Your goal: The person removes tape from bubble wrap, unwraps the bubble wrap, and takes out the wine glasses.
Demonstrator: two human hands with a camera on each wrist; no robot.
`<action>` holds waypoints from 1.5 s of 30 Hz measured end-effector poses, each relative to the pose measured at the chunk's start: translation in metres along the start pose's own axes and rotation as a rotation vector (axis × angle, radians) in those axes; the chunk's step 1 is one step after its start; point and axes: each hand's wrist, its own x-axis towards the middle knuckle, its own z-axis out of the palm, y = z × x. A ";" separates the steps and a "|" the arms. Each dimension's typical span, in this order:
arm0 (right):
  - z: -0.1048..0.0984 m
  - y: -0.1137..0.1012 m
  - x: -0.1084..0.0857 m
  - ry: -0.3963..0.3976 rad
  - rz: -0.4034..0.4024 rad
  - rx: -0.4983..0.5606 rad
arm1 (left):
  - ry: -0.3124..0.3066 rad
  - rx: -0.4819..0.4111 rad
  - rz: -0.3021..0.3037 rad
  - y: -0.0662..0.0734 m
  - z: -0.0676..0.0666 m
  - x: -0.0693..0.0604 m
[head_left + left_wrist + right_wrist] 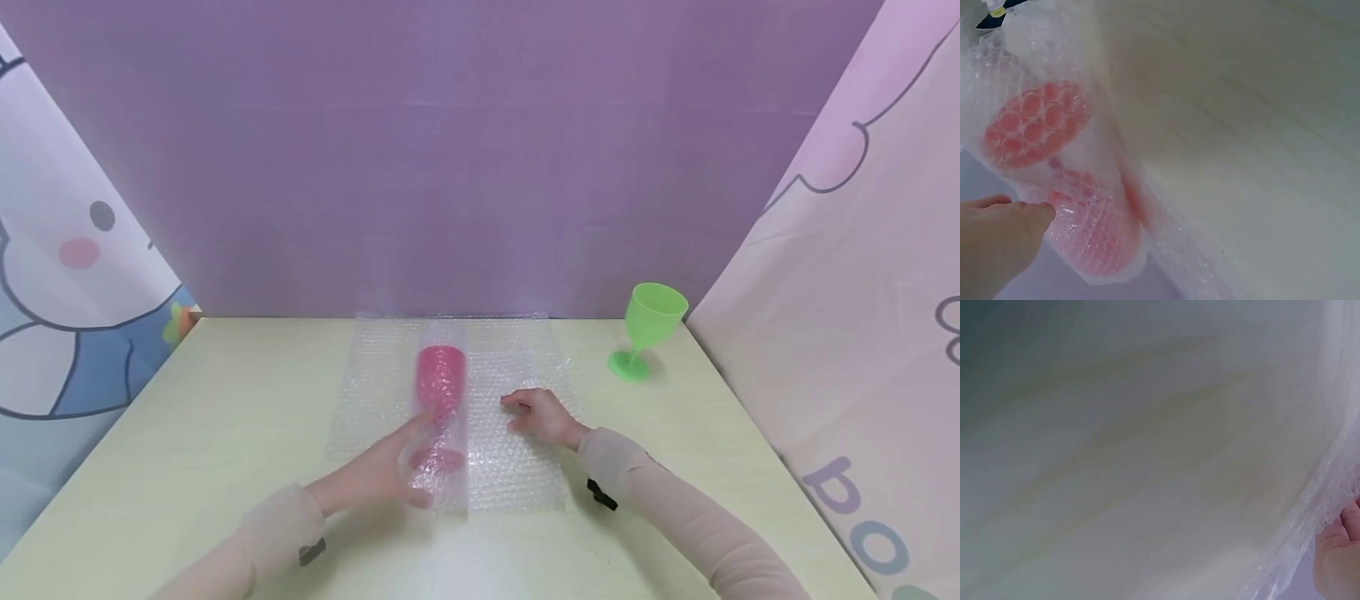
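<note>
A pink goblet [440, 375] lies on its side under a folded strip of bubble wrap [517, 475], its bowl toward the back and its foot toward the front. My left hand [378, 475] is at the left side of the wrapped goblet, thumb and fingers spread apart. In the left wrist view the fingertips [1041, 215] touch or nearly touch the wrap beside the goblet's bowl [1097, 237]. Over the right part of the wrap is my right hand [551, 417], its fingers loosely bent with nothing seen between them. The right wrist view shows only part of that hand [1338, 562] beside the wrap's edge.
A green goblet [651, 321] stands upright at the back right of the pale table [225, 417]. A purple backdrop [480, 167] rises behind the table, and printed cloths [840, 333] hang at both sides.
</note>
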 end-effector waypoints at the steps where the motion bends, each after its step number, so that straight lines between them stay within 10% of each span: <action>1: 0.000 0.000 0.000 0.001 0.000 0.000 | -0.011 0.011 0.024 -0.001 0.001 0.000; 29: 0.000 -0.001 0.001 -0.002 0.035 -0.030 | 0.057 0.096 0.200 -0.015 0.005 -0.015; 45: -0.003 -0.004 0.003 -0.027 0.084 -0.020 | 0.198 0.098 0.106 -0.020 -0.003 -0.035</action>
